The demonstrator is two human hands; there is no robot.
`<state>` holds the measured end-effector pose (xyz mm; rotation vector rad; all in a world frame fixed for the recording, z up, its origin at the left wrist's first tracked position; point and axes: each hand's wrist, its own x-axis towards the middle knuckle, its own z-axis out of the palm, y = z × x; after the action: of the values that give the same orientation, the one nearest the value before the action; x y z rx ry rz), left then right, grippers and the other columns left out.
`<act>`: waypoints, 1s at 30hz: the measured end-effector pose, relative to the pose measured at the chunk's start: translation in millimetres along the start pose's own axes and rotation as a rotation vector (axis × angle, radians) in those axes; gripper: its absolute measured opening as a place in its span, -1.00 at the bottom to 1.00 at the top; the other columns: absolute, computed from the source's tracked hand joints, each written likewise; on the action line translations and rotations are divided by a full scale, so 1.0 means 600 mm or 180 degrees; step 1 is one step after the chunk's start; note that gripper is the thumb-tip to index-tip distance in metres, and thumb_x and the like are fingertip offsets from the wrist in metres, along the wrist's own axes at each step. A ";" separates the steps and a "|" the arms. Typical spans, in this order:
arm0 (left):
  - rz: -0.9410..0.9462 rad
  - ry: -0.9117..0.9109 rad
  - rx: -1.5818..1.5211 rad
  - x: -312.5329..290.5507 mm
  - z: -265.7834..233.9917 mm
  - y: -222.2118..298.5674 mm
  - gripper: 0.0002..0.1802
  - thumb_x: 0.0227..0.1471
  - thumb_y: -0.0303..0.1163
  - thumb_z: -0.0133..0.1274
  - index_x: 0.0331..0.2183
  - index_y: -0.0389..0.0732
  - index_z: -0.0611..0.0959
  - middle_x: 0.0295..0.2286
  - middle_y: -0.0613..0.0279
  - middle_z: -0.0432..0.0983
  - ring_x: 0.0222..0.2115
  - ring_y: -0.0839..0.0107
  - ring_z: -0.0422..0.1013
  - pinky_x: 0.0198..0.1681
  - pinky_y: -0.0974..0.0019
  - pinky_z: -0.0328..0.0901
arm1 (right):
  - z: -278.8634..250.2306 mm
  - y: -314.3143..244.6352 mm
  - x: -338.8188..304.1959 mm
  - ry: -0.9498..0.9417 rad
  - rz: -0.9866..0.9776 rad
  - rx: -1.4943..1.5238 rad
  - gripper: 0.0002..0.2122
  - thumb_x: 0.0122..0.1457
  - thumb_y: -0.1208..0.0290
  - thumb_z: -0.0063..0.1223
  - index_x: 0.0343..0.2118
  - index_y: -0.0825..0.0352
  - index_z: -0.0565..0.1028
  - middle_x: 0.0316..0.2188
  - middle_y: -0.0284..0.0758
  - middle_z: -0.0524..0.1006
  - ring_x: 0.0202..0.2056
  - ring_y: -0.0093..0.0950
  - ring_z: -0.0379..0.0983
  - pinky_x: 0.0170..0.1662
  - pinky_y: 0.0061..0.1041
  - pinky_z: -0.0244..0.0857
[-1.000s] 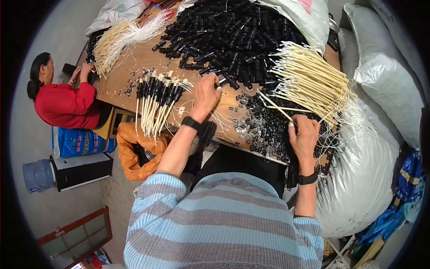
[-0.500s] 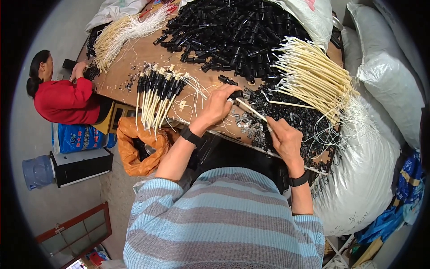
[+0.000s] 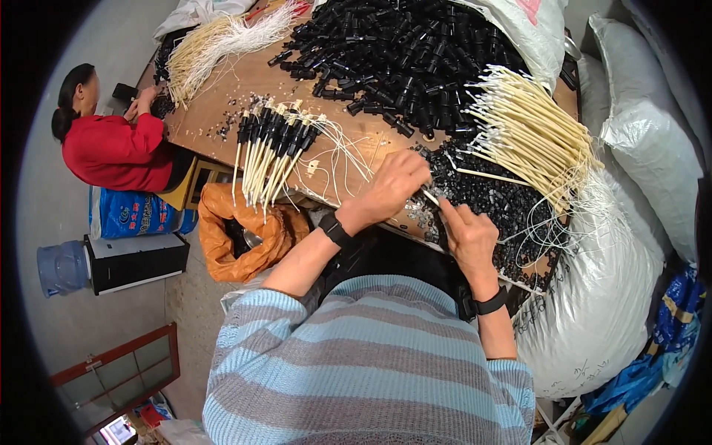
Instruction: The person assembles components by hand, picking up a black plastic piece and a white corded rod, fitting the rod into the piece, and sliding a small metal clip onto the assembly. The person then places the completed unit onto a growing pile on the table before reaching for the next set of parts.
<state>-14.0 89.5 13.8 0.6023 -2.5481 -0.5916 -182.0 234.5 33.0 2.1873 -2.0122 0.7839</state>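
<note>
My left hand is closed near the front edge of the table. Its fingers mostly hide a black plastic fitting, of which a dark sliver shows by the fingertips. My right hand grips a thin cream tube. A short pale length of the tube bridges the gap between the two hands, and its far end meets the left fingers. Below the hands lie small black parts in a loose heap, with silvery metal clips beside them. To the left rests a bunch of cream tubes with black fittings.
A big pile of black fittings covers the back of the wooden table. A bundle of cream tubes lies at right, beside bulging white sacks. An orange sack stands at left. A person in red works at the far left.
My left hand has moved right and slightly down, toward my right hand, and covers the black fitting. Less of the cream tube shows between the hands. The view has shifted slightly.
</note>
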 end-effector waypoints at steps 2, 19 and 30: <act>0.0429 0.0490 0.0153 0.001 0.001 0.006 -0.69 -0.21 -0.71 -0.06 -0.33 -0.21 0.51 -0.16 0.00 0.44 -0.07 0.06 0.31 -0.01 0.07 0.15 | -0.012 0.004 0.000 -0.0072 0.0098 0.0054 -0.54 -0.04 0.47 0.22 0.00 0.17 0.47 -0.56 -0.35 0.45 -0.66 -0.35 0.36 -0.62 -0.39 0.17; -0.1685 0.0259 -0.0978 -0.033 0.000 -0.009 -0.81 0.01 -0.36 0.01 -0.43 -0.32 0.54 -0.65 0.17 0.48 -0.65 0.32 0.42 -0.54 0.27 0.30 | -0.014 0.033 0.029 0.0912 0.0302 0.2757 -0.85 0.22 0.34 0.04 -0.37 0.33 0.49 -0.06 -0.22 0.50 -0.50 -0.77 0.32 -0.52 -0.77 0.09; -0.2016 -0.0262 -0.2390 0.000 0.005 0.047 -0.79 -0.07 -0.52 0.10 -0.29 -0.32 0.62 -0.56 0.38 0.50 -0.65 0.65 0.31 -0.61 0.53 0.19 | 0.024 -0.038 0.024 -0.0156 0.0522 0.0899 -0.79 -0.01 0.43 0.23 -0.35 0.26 0.41 -0.59 -0.22 0.47 -0.58 -0.21 0.45 -0.55 -0.34 0.30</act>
<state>-23.9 113.2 25.4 1.0855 -1.9242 -1.6982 -155.7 219.4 33.0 2.2189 -2.2503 1.1069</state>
